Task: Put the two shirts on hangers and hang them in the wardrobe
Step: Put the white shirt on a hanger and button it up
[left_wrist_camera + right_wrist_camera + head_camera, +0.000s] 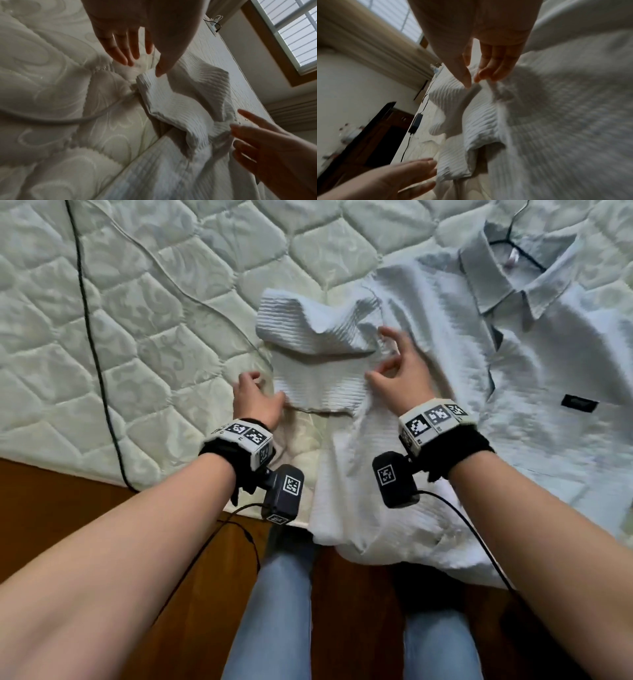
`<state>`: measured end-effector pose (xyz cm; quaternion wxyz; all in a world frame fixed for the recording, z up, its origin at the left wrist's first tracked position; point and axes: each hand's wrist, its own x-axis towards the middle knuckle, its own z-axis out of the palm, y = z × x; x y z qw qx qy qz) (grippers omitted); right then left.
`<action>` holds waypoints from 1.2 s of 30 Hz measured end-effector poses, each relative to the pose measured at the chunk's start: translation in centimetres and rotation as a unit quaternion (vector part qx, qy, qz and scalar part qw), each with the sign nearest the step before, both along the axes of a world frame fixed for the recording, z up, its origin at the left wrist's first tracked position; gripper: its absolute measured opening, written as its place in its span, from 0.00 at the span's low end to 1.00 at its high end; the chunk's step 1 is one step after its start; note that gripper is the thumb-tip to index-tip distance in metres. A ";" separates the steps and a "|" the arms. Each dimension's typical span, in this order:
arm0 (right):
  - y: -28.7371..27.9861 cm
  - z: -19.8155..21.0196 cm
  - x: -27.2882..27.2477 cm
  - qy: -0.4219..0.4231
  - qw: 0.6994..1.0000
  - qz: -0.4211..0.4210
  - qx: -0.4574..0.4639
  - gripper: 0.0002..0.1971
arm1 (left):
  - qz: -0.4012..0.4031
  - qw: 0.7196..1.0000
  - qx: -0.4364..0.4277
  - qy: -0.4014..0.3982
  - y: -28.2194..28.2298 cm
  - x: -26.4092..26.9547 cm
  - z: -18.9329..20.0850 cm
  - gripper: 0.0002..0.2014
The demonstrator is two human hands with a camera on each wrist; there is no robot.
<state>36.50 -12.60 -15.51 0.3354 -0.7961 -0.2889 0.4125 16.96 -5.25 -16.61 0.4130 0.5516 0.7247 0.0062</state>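
A pale blue collared shirt (496,412) lies flat on the quilted mattress (154,337), its hem hanging over the near edge. A black hanger (513,244) sits inside the collar, hook pointing away. The ribbed short sleeve (315,337) lies folded and rumpled between my hands. My left hand (263,390) hovers at the sleeve's cuff with straight fingers, and in the left wrist view its thumb tip touches the sleeve (180,97). My right hand (387,357) is spread at the sleeve's shoulder end, fingertips on the cloth (479,115). Neither hand grips anything. I see no second shirt.
A black cable (92,354) runs across the mattress at the left, and a thin pale cord (191,292) lies beside the sleeve. A wooden floor (68,515) and my legs are below the mattress edge. A black adapter (417,122) and a dark cabinet (382,135) are further off.
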 end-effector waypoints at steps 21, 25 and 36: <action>7.3 2.5 -0.1 0.147 0.985 -0.038 0.086 0.10 | 0.011 0.982 -0.043 -0.186 0.7 -1.2 1.3 0.18; 7.6 2.6 -0.8 0.152 0.982 0.008 0.112 0.06 | 0.056 0.984 0.020 -0.169 1.2 -2.8 2.4 0.10; 2.2 1.3 -2.1 0.142 0.989 -0.029 0.035 0.20 | 0.194 0.973 0.038 -0.117 0.0 -5.5 1.1 0.30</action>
